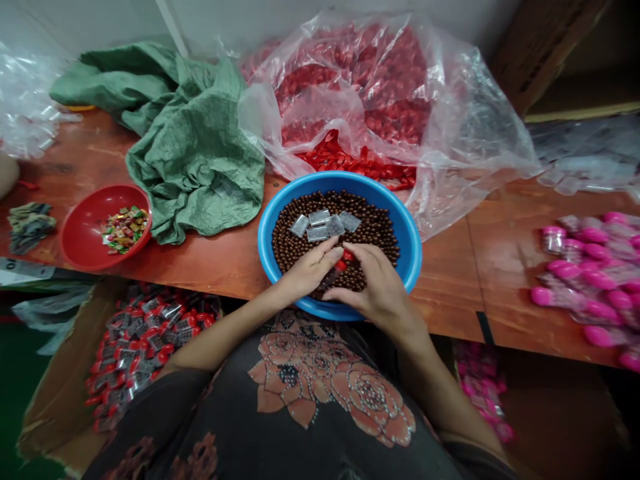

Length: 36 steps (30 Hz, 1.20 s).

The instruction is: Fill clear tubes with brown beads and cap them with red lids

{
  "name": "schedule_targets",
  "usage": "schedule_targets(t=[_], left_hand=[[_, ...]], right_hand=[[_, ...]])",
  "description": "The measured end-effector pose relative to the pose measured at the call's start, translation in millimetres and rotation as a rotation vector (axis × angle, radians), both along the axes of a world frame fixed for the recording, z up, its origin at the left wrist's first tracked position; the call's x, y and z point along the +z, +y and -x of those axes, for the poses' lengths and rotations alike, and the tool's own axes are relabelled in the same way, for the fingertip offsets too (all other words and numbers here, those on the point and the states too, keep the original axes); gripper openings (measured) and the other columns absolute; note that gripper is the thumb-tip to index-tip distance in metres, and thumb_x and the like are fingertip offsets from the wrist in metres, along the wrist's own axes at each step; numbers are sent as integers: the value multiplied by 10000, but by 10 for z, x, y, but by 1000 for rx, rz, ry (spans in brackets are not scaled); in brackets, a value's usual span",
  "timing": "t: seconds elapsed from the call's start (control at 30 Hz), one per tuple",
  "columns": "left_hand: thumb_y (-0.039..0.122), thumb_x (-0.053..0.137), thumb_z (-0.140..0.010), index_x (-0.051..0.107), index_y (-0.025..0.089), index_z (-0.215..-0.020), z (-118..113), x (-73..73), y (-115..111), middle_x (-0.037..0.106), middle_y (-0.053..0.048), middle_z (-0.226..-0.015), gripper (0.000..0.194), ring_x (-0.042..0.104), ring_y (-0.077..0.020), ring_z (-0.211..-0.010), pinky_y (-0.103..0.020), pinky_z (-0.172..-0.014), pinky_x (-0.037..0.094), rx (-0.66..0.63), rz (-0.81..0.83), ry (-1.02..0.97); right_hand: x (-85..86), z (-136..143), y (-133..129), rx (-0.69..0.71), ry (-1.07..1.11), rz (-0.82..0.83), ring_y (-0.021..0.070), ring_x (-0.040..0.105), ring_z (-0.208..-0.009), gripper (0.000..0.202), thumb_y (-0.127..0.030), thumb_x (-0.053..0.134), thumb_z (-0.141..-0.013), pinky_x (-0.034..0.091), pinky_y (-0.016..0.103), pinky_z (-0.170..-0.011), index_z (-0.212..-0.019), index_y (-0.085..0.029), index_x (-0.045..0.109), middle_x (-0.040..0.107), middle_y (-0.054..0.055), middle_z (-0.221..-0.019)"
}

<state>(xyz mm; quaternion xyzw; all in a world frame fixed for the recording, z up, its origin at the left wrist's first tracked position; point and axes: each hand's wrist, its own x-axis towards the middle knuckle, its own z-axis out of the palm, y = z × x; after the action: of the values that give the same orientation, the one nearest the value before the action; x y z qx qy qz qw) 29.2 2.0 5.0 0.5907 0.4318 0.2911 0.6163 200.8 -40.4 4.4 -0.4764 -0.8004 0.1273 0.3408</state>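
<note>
Over a blue basin (pixel 265 247) of small brown balls (pixel 295 253), my two hands meet at a small clear container with a red cap (pixel 341 265). My left hand (pixel 311 268) is closed, its fingers and thumb gripping the container, which is partly hidden. My right hand (pixel 377 287) curves round the same container from the other side, its fingertips at the red cap and its thumb lower down. Just beyond the fingers, several flat clear plastic boxes (pixel 319 217) lie on the balls.
Behind the basin a clear plastic bag (pixel 350 87) holds many red pieces. To the left are a green woven sack (pixel 200 153) and a red bowl (pixel 80 233) of colourful bits. Pink-capped containers (pixel 595 273) lie right. A carton (pixel 55 393) of red-capped containers stands below the table.
</note>
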Motion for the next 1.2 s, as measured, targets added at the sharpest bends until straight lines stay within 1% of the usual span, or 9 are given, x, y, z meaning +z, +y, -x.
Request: schedule_targets(t=[0.13, 0.23, 0.3, 0.4, 0.63, 0.7, 0.9, 1.07, 1.2], left_hand=[[491, 501, -943, 619, 202, -1287, -31, 11, -48, 616, -103, -1343, 465, 452, -252, -1377, -429, -1180, 319, 154, 15, -50], [609, 481, -921, 623, 182, -1265, -54, 18, -57, 701, -105, -1123, 567, 636, -234, -1121, -366, -961, 507, 185, 240, -199], [655, 477, -904, 654, 149, -1205, -84, -5, -59, 719, -104, -1041, 615, 668, -212, -1007, -331, -886, 528, 192, 352, -289], [691, 440, -901, 707, 124, -1081, -130, -43, -70, 724, -123, -1051, 653, 657, -216, -1030, -333, -925, 512, 244, 399, -349], [731, 444, -873, 640, 161, -1219, -116, 22, -53, 706, -132, -1081, 695, 676, -235, -920, -341, -751, 561, 260, 346, -267], [724, 425, -885, 631, 169, -1211, -113, 16, -48, 708, -123, -1041, 676, 671, -211, -864, -323, -717, 552, 286, 341, -281], [710, 357, -902, 664, 162, -852, -164, -62, -127, 583, -37, -575, 629, 512, -127, -484, -274, -495, 439, 186, 478, -251], [544, 401, -931, 602, 213, -1152, -212, -80, -227, 505, 38, -512, 445, 445, -108, -420, -225, -411, 352, 256, 386, -297], [529, 448, -933, 551, 233, -1122, -50, 111, -182, 549, 46, -573, 366, 488, -94, -412, -203, -398, 384, 274, 235, -269]], right_hand=[[-79, 71, -10, -27, -14, -71, 295, 600, -1125, 693, -412, 716, -823, 539, 505, -940, -1402, -174, 421, 607, 167, -1214], [-88, 107, -8, -42, 96, -51, 246, 640, -1023, 545, -351, 706, -843, 564, 436, -865, -1333, -240, 495, 653, 98, -1128], [-88, 140, -4, -32, 148, -26, 227, 647, -995, 485, -334, 693, -858, 564, 405, -837, -1305, -258, 520, 664, 78, -1117], [-106, 179, 12, -26, 130, -28, 230, 637, -1023, 444, -327, 654, -889, 544, 410, -868, -1307, -252, 523, 666, 83, -1138], [-106, 167, 13, 4, -102, 29, 313, 551, -1132, 773, -513, 694, -805, 504, 502, -938, -1434, -194, 379, 563, 160, -1269], [-90, 163, 11, -3, -133, -28, 315, 549, -1124, 751, -496, 685, -810, 499, 497, -936, -1415, -170, 383, 565, 170, -1253], [-83, 131, 59, -71, -202, -162, 323, 572, -1059, 689, -510, 676, -776, 487, 477, -878, -1329, -167, 448, 607, 171, -1178], [-76, 191, 21, -58, -222, -297, 308, 597, -1037, 671, -486, 673, -775, 470, 447, -866, -1328, -181, 447, 649, 150, -1148], [62, 199, -38, -26, -223, -170, 311, 555, -1171, 757, -501, 669, -807, 452, 483, -979, -1433, -200, 368, 615, 143, -1245]])
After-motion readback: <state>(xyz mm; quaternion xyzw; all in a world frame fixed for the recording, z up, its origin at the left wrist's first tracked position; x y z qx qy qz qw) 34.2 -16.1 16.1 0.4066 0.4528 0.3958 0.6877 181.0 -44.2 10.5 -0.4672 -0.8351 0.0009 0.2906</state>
